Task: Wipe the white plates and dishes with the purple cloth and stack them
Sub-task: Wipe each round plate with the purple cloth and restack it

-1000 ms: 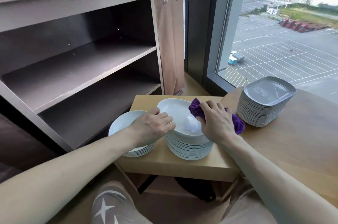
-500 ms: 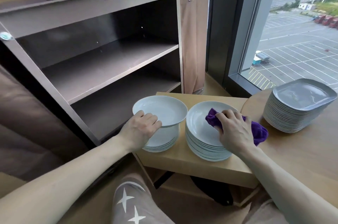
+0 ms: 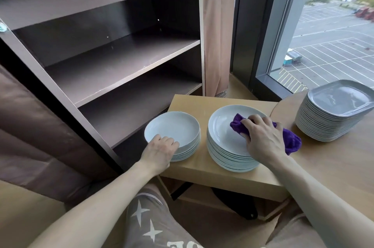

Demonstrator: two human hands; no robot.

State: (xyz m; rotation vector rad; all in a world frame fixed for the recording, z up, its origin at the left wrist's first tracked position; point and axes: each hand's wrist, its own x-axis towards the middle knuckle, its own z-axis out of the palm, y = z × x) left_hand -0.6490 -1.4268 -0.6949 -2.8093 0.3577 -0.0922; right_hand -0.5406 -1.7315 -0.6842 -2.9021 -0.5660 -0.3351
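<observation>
Risk noted: the left stack is set close to the near-left corner of the low table. A shove from the left hand on letting go could slide it toward the drop.

The right stack is tall, and off-centre wiping pressure could rock its uppermost dish.

Left hand: fingers are curled over the near rim of the top plate, apparently gripping it; the thumb is hidden.

Right hand: the purple cloth is bunched and gripped under the fingers and pressed on the dish's right half. Its tail is seen past the rim, right of the hand.
</observation>
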